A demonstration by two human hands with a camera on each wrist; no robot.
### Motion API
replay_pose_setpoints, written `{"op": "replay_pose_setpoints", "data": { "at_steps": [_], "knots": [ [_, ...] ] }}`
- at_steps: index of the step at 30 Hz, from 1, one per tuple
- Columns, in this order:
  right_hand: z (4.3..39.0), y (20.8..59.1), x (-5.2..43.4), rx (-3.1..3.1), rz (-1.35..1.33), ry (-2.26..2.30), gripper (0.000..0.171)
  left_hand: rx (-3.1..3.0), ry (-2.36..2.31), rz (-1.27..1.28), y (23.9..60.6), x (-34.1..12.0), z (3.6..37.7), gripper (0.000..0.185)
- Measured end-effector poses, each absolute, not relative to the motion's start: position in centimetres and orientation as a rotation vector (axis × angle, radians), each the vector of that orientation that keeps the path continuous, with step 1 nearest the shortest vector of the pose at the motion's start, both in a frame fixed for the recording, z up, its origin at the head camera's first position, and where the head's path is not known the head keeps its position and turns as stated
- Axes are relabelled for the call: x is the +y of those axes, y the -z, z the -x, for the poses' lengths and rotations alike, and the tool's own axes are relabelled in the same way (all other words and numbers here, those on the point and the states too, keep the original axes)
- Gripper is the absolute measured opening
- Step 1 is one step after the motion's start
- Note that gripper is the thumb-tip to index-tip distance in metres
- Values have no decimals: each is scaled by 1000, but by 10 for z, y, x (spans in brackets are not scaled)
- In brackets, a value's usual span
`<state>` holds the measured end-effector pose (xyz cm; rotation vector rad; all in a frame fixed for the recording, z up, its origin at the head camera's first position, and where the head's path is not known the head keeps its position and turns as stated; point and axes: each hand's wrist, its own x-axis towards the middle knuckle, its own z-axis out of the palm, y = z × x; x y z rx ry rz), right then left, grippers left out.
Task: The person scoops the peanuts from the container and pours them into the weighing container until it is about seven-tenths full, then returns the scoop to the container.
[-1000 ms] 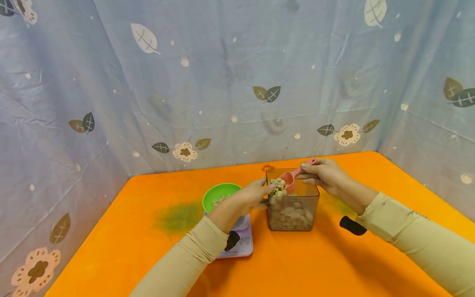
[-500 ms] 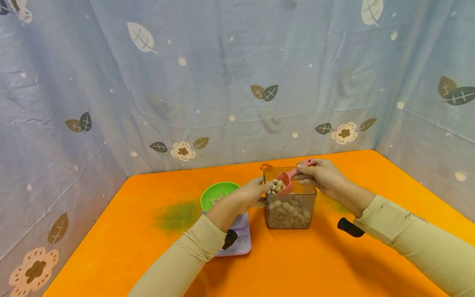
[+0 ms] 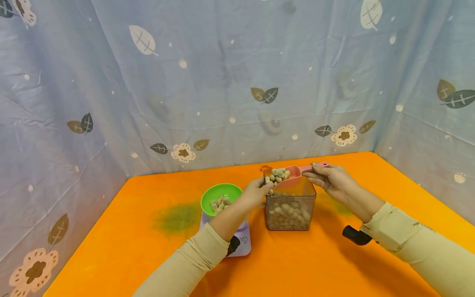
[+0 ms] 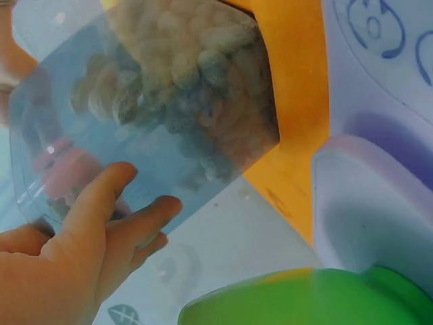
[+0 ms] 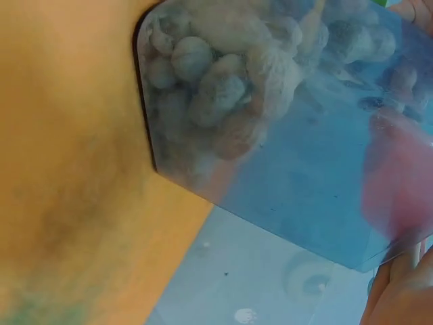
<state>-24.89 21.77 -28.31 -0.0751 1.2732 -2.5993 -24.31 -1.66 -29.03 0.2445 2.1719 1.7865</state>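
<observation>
In the head view my right hand (image 3: 335,179) pinches the handle of a pink scoop (image 3: 295,173) between thumb and fingers. Unshelled peanuts (image 3: 279,175) fill the scoop, which is nearly level at the rim of a clear, smoky square container (image 3: 291,212). More peanuts lie in the container's lower part. My left hand (image 3: 252,196) grips the container's left wall, thumb by the rim near the scoop's tip. Through that wall, the left wrist view shows the fingers (image 4: 145,220) against its outside. The right wrist view catches the scoop (image 5: 399,179) blurred behind plastic.
Left of the container, a green bowl (image 3: 212,194) with several peanuts sits on a pale purple kitchen scale (image 3: 243,243), partly behind my left forearm. An orange cloth (image 3: 289,264) covers the table. A patterned blue curtain (image 3: 222,82) hangs behind and at both sides.
The scoop has risen and turned from tilted to nearly level, its handle shifting right with my right hand. More of the peanuts in the green bowl now show. My left hand stays at the container.
</observation>
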Motion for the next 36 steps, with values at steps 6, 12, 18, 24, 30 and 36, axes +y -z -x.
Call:
{"op": "replay_pose_setpoints", "data": {
  "at_steps": [6, 12, 18, 24, 30, 36],
  "knots": [
    [248, 285, 226, 1130, 92, 2656, 29, 2211, -1812, -252, 290, -18, 240, 48],
    [248, 280, 231, 1098, 137, 2661, 32, 2213, -1823, -289, 288, -20, 238, 47],
    [246, 274, 230, 1043, 114, 2681, 29, 2157, -1892, -314, 283, -35, 233, 49],
    [245, 269, 219, 1018, 134, 2674, 29, 2208, -1949, -314, 276, -72, 224, 48],
    [247, 261, 198, 1051, 93, 2660, 29, 2437, -1936, -249, 271, -111, 220, 48],
    [249, 259, 175, 1066, 119, 2634, 25, 2585, -1809, -179, 275, -144, 214, 54]
  ]
}}
